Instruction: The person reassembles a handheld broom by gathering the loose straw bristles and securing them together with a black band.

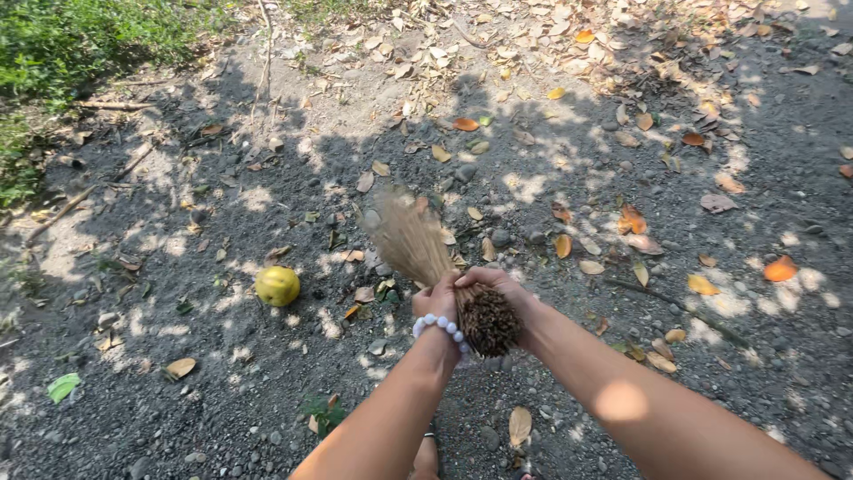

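1. On a gravel path dappled with shade, the person's left hand (435, 300) and right hand (491, 283) both clench the bound butt end of a stick broom (444, 276); its bristles fan forward and left, blurred, with the tips near the ground (222, 391).
2. The left-hand fingers are wrapped tight round the bundle from one side, and the right-hand fingers close over it from the other. A white bead bracelet (441, 325) sits on the left wrist.
3. A yellow round fruit (277, 285) lies just left of the bristles, apart from them. Dry orange and brown leaves (633, 222) are scattered to the right and ahead, and green grass (62, 44) borders the path at upper left.
4. Risks, as a judgement: a wide stroke could knock the fruit and send it rolling; loose gravel may scatter rather than the leaves; the grip is at the very end of the bundle, so stiff sticks could slip free or prick the palms.
5. No packages, labels or signs are visible anywhere.
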